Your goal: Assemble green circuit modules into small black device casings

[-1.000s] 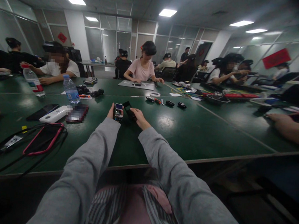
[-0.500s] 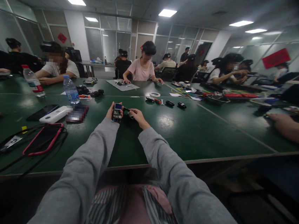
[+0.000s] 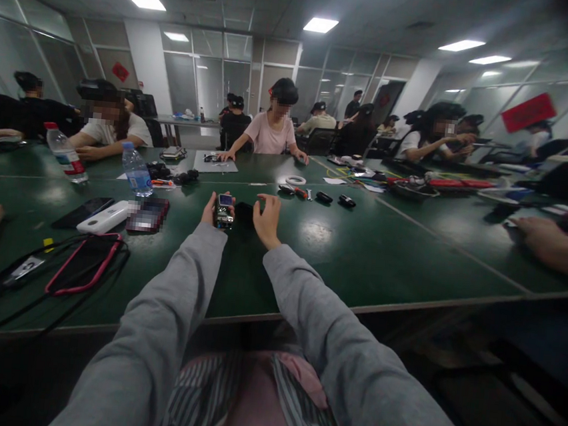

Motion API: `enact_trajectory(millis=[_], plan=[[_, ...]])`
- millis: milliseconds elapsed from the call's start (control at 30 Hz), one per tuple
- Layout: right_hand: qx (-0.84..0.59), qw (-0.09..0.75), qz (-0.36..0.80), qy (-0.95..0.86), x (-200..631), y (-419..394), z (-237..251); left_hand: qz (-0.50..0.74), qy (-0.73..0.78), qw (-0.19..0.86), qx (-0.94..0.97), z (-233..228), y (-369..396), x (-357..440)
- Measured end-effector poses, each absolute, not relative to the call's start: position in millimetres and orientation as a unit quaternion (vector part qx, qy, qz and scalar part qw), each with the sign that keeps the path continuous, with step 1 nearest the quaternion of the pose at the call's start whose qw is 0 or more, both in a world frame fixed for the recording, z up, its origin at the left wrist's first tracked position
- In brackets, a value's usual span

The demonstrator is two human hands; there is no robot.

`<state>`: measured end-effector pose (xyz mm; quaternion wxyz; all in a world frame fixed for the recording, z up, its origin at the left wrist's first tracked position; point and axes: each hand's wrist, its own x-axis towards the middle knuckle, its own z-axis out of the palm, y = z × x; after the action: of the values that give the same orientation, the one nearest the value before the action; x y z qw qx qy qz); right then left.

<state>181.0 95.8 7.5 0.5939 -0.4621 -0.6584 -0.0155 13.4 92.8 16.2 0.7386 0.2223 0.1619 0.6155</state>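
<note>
My left hand (image 3: pixel 208 210) is closed around a small electronic device (image 3: pixel 224 211). It has a little screen at the top and a bare circuit board with metal connectors at its lower end. Just to the right, my right hand (image 3: pixel 268 219) is raised above the table with its fingers curled inward. A dark black piece (image 3: pixel 244 213) shows between the two hands, against the fingers of the right one. Its kind and outline are too dark to make out, and whether the fingertips grip it is partly hidden.
Beyond my hands on the green table (image 3: pixel 340 258) lie several small black and orange items (image 3: pixel 323 197) and a white ring (image 3: pixel 296 181). To the left are bottles (image 3: pixel 137 171), a white device (image 3: pixel 105 216), phones and a pink-edged lanyard case (image 3: pixel 108 266). Co-workers' hands rest at both sides.
My right hand has turned upright and its fingers have curled back from the device. The left hand still holds the device. Across the table, a person's grey mat has shifted left.
</note>
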Motion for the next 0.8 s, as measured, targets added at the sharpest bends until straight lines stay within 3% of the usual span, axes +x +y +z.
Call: enact_trajectory(millis=[233,467,800], plan=[[-0.347,0.492,-0.002,-0.799,155.9,53.2,23.5,0.647,0.195,0.707,0.208,24.4,88.6,19.6],[-0.357,0.479,0.107,-0.795,162.1,57.6,21.2,0.644,0.223,0.701,0.208,26.4,91.4,20.0],[-0.342,0.451,0.110,-0.817,159.1,71.3,4.9,0.657,0.234,0.692,0.186,32.5,87.8,22.4]])
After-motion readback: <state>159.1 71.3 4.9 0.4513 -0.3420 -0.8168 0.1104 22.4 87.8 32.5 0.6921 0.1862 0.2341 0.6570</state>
